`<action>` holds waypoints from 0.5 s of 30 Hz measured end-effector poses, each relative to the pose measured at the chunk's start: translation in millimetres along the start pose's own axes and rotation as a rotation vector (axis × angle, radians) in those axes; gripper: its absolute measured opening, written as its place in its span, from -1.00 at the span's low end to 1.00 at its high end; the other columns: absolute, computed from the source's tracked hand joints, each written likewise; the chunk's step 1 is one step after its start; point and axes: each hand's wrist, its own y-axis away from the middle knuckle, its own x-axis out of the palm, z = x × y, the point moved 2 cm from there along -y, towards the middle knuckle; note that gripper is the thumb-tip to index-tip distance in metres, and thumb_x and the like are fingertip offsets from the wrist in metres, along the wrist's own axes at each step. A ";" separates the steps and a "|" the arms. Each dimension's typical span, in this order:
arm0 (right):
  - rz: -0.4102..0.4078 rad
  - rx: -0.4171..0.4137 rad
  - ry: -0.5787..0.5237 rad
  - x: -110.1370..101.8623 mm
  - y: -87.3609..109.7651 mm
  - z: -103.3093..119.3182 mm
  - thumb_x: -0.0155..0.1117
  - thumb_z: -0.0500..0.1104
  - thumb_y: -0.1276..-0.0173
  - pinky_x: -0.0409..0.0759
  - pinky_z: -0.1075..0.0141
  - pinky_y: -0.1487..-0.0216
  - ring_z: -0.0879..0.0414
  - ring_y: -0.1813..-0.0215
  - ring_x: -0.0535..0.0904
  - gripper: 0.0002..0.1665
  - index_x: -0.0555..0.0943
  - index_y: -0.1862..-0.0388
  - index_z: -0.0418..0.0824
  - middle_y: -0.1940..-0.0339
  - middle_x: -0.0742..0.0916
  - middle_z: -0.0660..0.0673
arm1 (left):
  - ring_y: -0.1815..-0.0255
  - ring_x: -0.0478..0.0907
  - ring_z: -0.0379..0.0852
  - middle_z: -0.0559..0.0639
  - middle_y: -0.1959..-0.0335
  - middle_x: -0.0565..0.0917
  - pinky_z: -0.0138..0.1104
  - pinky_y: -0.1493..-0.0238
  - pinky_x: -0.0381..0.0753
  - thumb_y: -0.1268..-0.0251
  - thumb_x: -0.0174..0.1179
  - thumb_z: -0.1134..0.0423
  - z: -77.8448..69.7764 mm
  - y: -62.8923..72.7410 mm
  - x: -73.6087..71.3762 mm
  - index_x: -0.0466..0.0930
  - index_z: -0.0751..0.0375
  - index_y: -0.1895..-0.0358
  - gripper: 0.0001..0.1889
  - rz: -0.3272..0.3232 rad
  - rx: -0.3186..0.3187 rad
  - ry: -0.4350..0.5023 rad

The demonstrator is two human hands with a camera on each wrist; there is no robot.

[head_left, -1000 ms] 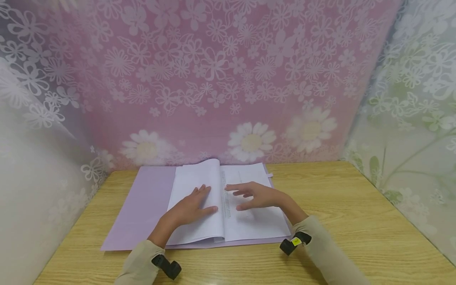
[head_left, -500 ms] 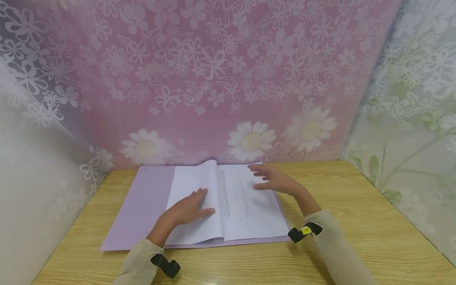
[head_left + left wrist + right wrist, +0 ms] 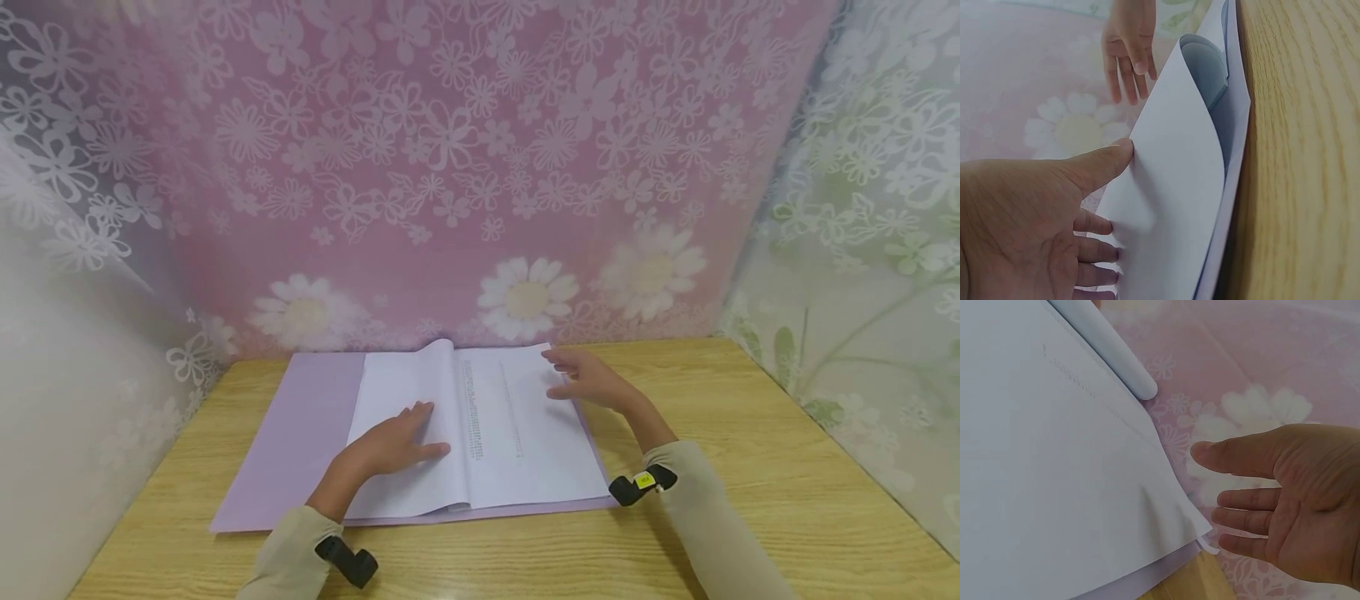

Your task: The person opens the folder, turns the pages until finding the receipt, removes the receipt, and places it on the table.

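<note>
A light purple folder [image 3: 313, 433] lies spread on the table with white pages inside it. My left hand [image 3: 392, 442] rests with fingers spread on the turned-over left pages [image 3: 405, 492], which curl up along the middle. In the left wrist view the fingertips of that left hand [image 3: 1035, 219] touch the white sheet. Over the top right corner of the printed right page [image 3: 540, 467] hovers my right hand [image 3: 596, 382], holding nothing. The right wrist view has this right hand [image 3: 1297, 500] with loosely extended fingers beside the page's corner, apart from the paper.
The wooden table [image 3: 780, 467] carries the folder near its back edge. Behind it hangs a pink flowered curtain [image 3: 450, 208], with pale flowered cloth [image 3: 870, 275] at the right. A small tab [image 3: 1209, 545] sticks out by the page corner.
My right hand has moved from above the page's middle to its upper right corner, uncovering the printed lines. The left hand has stayed on the left pages, shifting only slightly.
</note>
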 end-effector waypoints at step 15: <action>-0.037 0.115 0.131 9.5 -4.2 -25.9 0.44 -0.18 -0.35 0.21 -0.22 -0.55 -0.41 -0.58 0.21 -0.12 0.28 -0.52 -0.47 -0.54 0.36 -0.47 | -0.66 0.05 0.28 0.29 -0.63 0.14 0.13 -0.59 0.15 -0.42 0.22 -0.18 1.5 -1.3 2.2 0.08 0.32 -0.61 -0.08 0.003 0.000 -0.006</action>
